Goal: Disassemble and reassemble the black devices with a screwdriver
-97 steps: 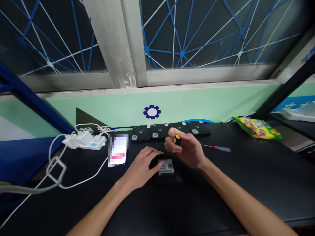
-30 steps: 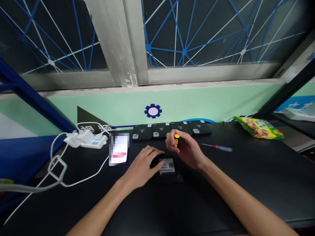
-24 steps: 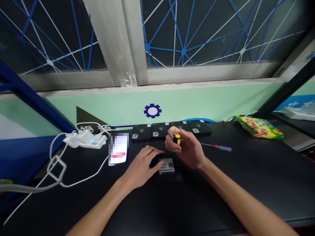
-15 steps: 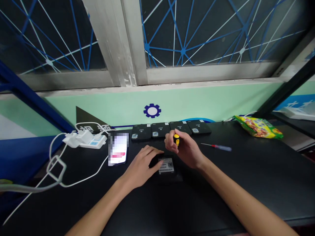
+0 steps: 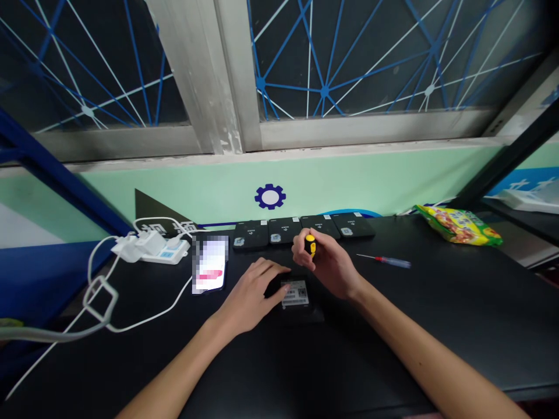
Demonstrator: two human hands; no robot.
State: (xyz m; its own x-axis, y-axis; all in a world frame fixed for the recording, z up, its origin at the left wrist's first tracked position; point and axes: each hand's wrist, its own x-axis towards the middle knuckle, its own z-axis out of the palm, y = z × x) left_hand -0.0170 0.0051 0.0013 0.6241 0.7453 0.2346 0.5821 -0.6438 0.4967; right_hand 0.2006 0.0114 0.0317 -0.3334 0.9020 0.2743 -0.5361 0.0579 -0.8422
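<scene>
A flat black box (image 5: 302, 315) lies on the black table with its white printed label (image 5: 296, 293) facing up. My left hand (image 5: 251, 297) steadies the box from its left side; the thumb presses at the label and the fingers reach over the far left corner. Above the far right part of the box, my right hand (image 5: 325, 259) is closed round the yellow and black handle of a screwdriver (image 5: 310, 244), held roughly upright. The hand hides the screwdriver's shaft and tip, so I cannot tell where it touches.
Several similar black boxes (image 5: 286, 233) line the wall at the back. A second screwdriver (image 5: 393, 262) lies to the right, before a yellow-green snack bag (image 5: 463, 227). On the left are a lit phone (image 5: 212, 265) and a white power strip (image 5: 168, 253) with cables.
The screwdriver's handle has tilted and turned slightly in my right hand, its top shifting a little to the left. My left hand and the box stay where they were.
</scene>
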